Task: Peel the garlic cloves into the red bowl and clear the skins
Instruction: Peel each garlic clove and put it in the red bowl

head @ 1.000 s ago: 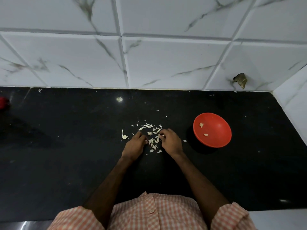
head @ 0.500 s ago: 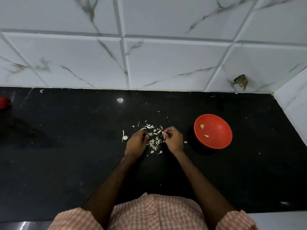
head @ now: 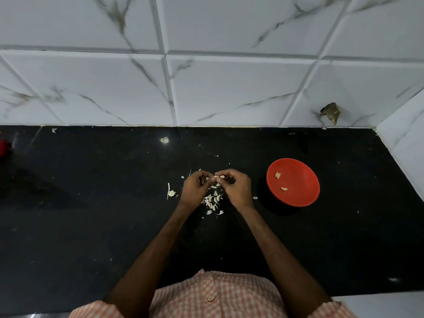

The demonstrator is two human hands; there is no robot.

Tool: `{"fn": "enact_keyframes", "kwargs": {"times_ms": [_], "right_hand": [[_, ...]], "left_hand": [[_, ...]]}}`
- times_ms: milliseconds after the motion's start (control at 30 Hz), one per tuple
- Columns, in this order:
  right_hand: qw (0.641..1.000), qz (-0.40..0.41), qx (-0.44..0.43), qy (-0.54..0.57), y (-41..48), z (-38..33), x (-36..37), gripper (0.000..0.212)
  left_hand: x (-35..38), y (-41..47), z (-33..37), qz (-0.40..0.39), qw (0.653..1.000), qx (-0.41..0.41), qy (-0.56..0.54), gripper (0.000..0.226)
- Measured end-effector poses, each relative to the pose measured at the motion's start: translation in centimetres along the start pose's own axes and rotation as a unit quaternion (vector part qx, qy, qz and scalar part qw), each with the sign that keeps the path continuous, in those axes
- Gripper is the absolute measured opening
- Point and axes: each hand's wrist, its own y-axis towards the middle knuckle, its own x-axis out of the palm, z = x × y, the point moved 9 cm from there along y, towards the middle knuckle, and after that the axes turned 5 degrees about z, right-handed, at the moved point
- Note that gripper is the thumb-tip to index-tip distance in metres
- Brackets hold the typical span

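Note:
Both hands meet above a small heap of garlic cloves and skins (head: 213,199) on the black counter. My right hand (head: 236,188) pinches a pale garlic clove (head: 218,177) at its fingertips. My left hand (head: 195,188) has its fingers curled beside the clove, touching it at the tips; what lies inside its palm is hidden. The red bowl (head: 298,196) stands to the right of my hands with two peeled cloves (head: 278,175) inside.
A loose skin strip and scrap (head: 170,192) lie left of the heap. A red object (head: 3,147) shows at the far left edge. The white tiled wall (head: 206,88) runs behind the counter, with a side wall at the right.
Both hands have lifted off the heap and come together, the right hand now holding a clove up between the fingertips. The bowl has not moved.

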Motion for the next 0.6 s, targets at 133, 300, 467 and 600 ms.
{"fn": "enact_keyframes", "kwargs": {"times_ms": [133, 300, 467, 600], "right_hand": [[1.000, -0.022, -0.008, 0.002, -0.2, -0.9, 0.3, 0.017], [1.000, -0.002, -0.011, -0.003, 0.4, -1.8, -0.3, 0.008], [0.999, 0.000, -0.034, -0.020, 0.9, -3.5, -0.3, 0.005], [1.000, -0.010, 0.003, 0.024, 0.9, -3.6, 0.0, 0.003]], "left_hand": [[-0.4, 0.2, -0.2, 0.016, 1.000, -0.014, -0.014, 0.006], [-0.6, 0.2, 1.4, 0.022, 0.997, -0.021, -0.070, 0.006], [-1.4, 0.4, 2.5, 0.055, 0.997, 0.009, -0.046, 0.016], [-1.2, 0.4, 2.2, 0.046, 0.996, -0.004, -0.077, 0.013]]}}
